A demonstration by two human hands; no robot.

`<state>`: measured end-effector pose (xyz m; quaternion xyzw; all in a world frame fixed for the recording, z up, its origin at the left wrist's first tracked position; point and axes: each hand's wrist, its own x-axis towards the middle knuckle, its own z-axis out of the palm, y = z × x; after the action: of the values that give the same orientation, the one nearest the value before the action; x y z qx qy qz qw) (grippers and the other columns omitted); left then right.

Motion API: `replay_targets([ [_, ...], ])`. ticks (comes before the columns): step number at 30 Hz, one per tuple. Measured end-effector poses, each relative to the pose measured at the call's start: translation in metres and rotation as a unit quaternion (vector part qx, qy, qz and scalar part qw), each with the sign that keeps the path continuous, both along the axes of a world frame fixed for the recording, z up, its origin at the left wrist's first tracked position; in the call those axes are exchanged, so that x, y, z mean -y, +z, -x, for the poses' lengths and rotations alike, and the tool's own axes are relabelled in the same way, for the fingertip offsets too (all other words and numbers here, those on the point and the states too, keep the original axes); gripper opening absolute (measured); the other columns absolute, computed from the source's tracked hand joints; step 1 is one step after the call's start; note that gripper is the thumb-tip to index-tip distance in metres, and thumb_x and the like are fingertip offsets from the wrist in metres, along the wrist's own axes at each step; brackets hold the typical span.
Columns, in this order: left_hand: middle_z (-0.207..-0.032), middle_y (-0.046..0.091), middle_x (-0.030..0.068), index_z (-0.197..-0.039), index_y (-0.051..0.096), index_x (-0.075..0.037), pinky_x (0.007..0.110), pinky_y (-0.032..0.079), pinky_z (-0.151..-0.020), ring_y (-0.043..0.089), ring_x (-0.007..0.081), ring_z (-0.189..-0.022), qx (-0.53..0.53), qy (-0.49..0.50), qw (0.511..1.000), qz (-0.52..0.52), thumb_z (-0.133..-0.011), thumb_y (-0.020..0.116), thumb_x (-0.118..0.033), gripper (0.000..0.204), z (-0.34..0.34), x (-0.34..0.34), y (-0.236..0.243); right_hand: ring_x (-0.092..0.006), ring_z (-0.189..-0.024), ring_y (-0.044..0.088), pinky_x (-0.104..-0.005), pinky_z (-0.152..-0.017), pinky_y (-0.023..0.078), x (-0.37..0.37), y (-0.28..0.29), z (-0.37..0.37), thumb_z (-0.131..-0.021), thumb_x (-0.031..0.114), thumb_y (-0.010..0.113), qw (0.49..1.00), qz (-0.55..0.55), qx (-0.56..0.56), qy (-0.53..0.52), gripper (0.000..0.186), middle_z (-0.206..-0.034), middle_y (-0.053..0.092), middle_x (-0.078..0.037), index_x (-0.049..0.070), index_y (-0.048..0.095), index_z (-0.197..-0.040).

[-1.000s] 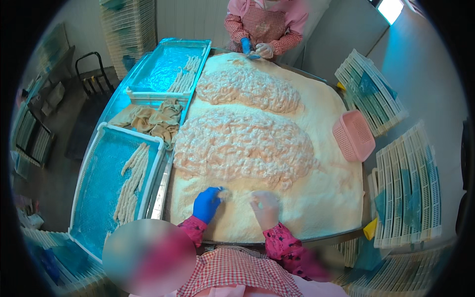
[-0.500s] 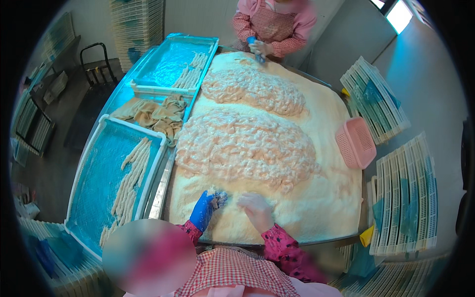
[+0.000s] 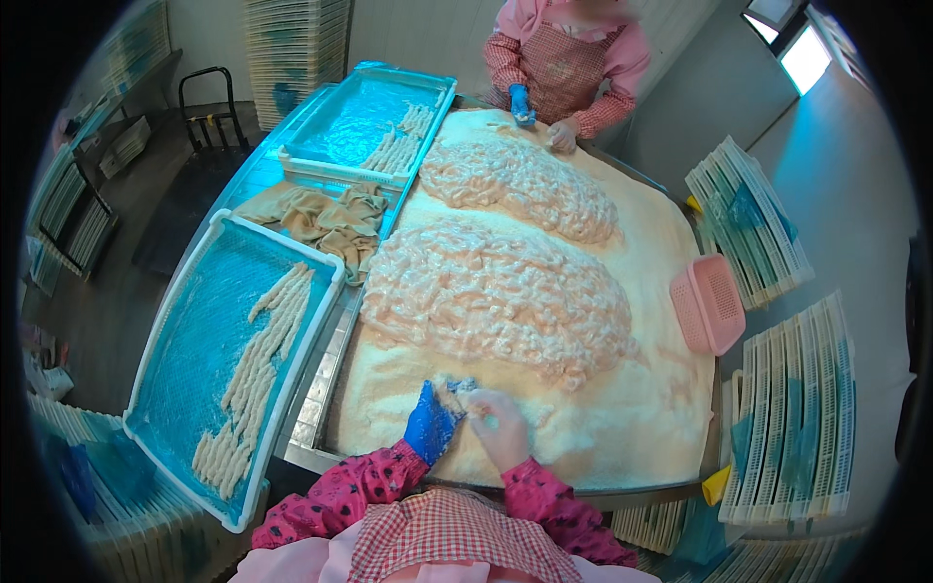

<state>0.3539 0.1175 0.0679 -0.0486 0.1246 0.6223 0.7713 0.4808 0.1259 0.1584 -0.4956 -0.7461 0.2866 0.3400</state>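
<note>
My left hand [image 3: 431, 426], in a blue crumb-dusted glove, is closed around a small crumb-coated strip [image 3: 451, 396], partly hidden by the fingers. Thumb and fingers of my right hand [image 3: 500, 431], in a whitish thin glove, pinch the strip's right side. Both hands are just above a bed of pale crumbs [image 3: 593, 437] at the table's near edge. Beyond them lies a large heap of glossy, pinkish-white raw pieces [image 3: 496, 291]. Several coated strips [image 3: 255, 379] lie in rows in the blue mesh-lined tray [image 3: 185, 360] to my left.
A second heap [image 3: 525, 185] is farther back, where another person [image 3: 564, 68] stands. A tray with strips [image 3: 321, 126] and crumpled cloths [image 3: 330, 219] are at the far left. A pink basket [image 3: 708, 306] sits at the right edge, near stacked white trays [image 3: 792, 408].
My left hand has come right to meet my right hand, and they now share the strip. The view has shifted slightly. The other person's hands have moved apart.
</note>
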Motion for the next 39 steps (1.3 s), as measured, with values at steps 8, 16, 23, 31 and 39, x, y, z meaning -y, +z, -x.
replay_targets([
  [8, -0.124, 0.049, 0.0128, -0.125, 0.042, -0.005, 0.037, 0.040, -0.093, 0.051, 0.0244, -0.103, -0.050, -0.018, 0.996, -0.065, -0.091, 0.034, -0.050, 0.057, -0.009, -0.009, 0.010, -0.0289, -0.110, 0.049, -0.0426, -0.094, 0.037, -0.011, 0.032, 0.007, -0.081, 0.022, 0.052, 0.966, -0.224, 0.119, 0.057, 0.038, -0.123, 0.052, -0.010, 0.013, 0.056, -0.117],
  [16, -0.132, 0.042, 0.0096, -0.131, 0.038, -0.006, 0.030, 0.028, -0.103, 0.040, 0.0187, -0.118, 0.039, -0.048, 0.986, -0.154, -0.095, 0.035, -0.028, 0.042, -0.022, 0.001, -0.011, -0.0362, -0.130, 0.024, -0.0511, -0.106, 0.012, -0.024, 0.021, 0.029, -0.088, 0.031, 0.035, 0.964, -0.202, 0.145, 0.091, 0.048, -0.136, 0.036, -0.015, 0.012, 0.042, -0.131],
  [23, -0.137, 0.035, 0.0089, -0.135, 0.033, -0.009, 0.033, 0.023, -0.106, 0.035, 0.0224, -0.125, -0.121, 0.104, 0.987, -0.031, -0.094, 0.030, -0.044, 0.054, -0.021, 0.008, 0.075, -0.0413, -0.133, 0.012, -0.0517, -0.107, 0.006, -0.015, 0.019, 0.039, -0.089, 0.030, 0.036, 0.989, -0.117, -0.005, 0.091, 0.051, -0.143, 0.022, -0.018, 0.012, 0.034, -0.136],
  [31, -0.099, 0.061, 0.0116, -0.126, 0.043, -0.002, 0.031, 0.049, -0.074, 0.060, 0.0176, -0.084, -0.454, -0.146, 0.868, -0.137, -0.091, 0.044, -0.037, 0.050, 0.014, -0.031, 0.097, -0.0320, -0.136, 0.009, -0.0453, -0.109, 0.005, -0.007, 0.034, 0.037, -0.087, 0.063, 0.020, 0.940, -0.249, -0.194, -0.127, 0.082, -0.146, 0.011, -0.019, 0.001, 0.011, -0.141],
  [39, -0.117, 0.052, 0.0102, -0.128, 0.042, -0.012, 0.040, 0.041, -0.087, 0.051, 0.0289, -0.105, -0.852, -0.047, 0.353, -0.383, -0.072, 0.066, -0.022, 0.062, 0.050, -0.010, 0.033, -0.0352, -0.131, 0.019, -0.0430, -0.108, 0.012, 0.005, -0.010, -0.083, -0.093, 0.040, 0.033, 0.950, -0.089, -0.045, -0.297, 0.064, -0.142, 0.020, -0.022, -0.005, 0.018, -0.136],
])
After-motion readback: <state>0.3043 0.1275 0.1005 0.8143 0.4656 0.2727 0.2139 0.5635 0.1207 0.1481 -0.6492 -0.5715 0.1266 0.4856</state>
